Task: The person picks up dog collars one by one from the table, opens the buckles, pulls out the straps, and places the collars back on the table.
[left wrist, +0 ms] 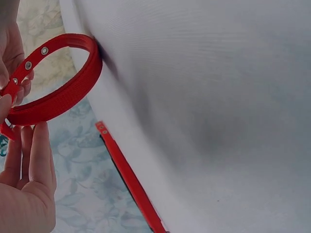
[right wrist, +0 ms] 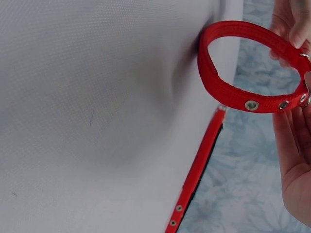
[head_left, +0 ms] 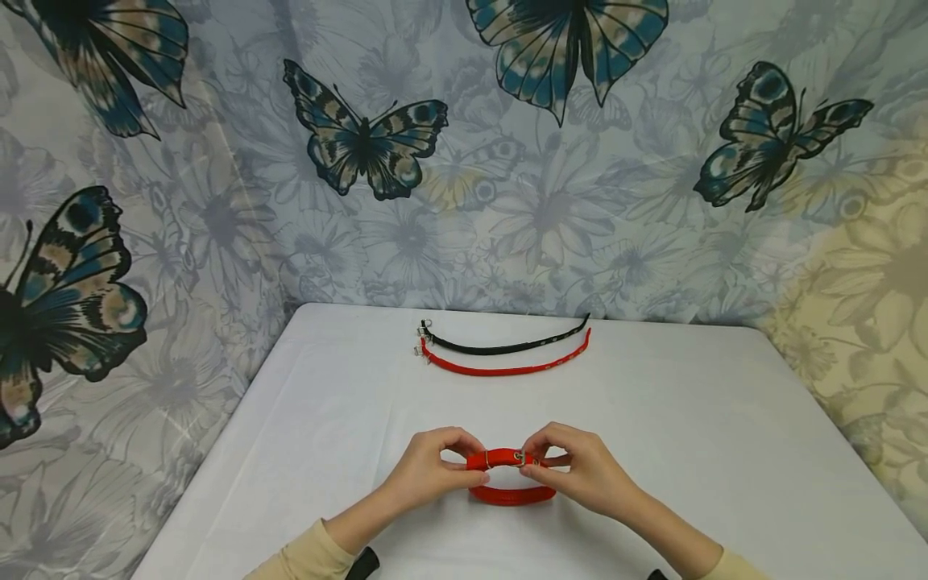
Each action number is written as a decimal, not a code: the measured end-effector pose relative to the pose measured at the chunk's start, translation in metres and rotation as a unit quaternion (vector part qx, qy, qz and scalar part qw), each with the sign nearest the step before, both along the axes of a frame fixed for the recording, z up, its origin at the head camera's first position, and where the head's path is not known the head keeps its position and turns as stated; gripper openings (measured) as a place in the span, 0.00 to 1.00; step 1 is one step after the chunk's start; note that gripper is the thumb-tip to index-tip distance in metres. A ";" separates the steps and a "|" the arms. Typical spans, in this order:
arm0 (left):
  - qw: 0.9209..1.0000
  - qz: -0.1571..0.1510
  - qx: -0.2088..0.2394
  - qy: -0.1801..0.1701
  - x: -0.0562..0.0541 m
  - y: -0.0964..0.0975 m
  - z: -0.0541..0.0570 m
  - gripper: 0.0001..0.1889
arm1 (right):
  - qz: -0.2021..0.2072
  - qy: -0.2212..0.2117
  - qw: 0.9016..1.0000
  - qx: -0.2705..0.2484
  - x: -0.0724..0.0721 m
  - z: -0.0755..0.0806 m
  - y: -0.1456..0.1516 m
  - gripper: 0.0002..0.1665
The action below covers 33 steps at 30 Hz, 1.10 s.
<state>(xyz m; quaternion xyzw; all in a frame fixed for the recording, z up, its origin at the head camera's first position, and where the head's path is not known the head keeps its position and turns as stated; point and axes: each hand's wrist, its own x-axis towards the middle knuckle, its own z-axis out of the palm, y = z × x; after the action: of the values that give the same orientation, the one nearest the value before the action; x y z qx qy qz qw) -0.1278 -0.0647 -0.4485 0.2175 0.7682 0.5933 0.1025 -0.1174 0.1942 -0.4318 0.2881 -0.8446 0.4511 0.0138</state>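
A red collar (head_left: 512, 496) with metal eyelets and a buckle is bent into a closed loop above the near part of the table. My left hand (head_left: 433, 466) pinches it on the left of the buckle between thumb and fingers. On the other side, my right hand (head_left: 580, 467) pinches the strap beside the buckle. In the left wrist view the collar (left wrist: 73, 92) shows its row of eyelets, and the left hand (left wrist: 31, 179) lies partly out of frame. The right wrist view shows the collar (right wrist: 228, 92) with the buckle at the frame's edge, partly hidden by the right hand (right wrist: 296, 160).
Farther back on the white table (head_left: 652, 403), a second red collar (head_left: 500, 371) lies stretched out beside a black collar (head_left: 493, 350), their buckles to the left. Behind the table hangs a butterfly-patterned cloth (head_left: 551, 242).
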 end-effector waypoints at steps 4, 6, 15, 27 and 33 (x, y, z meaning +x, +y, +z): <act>1.000 -0.001 0.010 0.008 0.000 0.002 0.004 0.12 | -0.001 0.001 1.000 0.001 0.000 0.001 -0.001 0.10; 1.000 -0.001 0.011 0.016 0.000 0.003 0.004 0.13 | -0.002 0.001 1.000 0.002 0.000 0.000 -0.001 0.10; 0.999 0.001 0.003 0.050 0.001 0.006 0.003 0.10 | 0.001 0.003 1.000 0.004 -0.001 -0.001 -0.001 0.10; 0.999 0.003 0.001 0.054 0.003 0.008 0.004 0.09 | 0.027 0.021 0.999 0.008 -0.004 0.008 -0.011 0.13; 0.999 -0.004 0.006 0.053 0.005 0.010 0.004 0.09 | 0.069 0.051 0.996 -0.001 -0.005 0.009 -0.017 0.11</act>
<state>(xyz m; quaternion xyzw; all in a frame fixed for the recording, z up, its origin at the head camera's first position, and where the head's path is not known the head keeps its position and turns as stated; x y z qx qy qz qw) -0.1229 -0.0548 -0.4442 0.2523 0.7682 0.5850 0.0628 -0.1221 0.1774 -0.4224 0.3683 -0.8203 0.4368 0.0260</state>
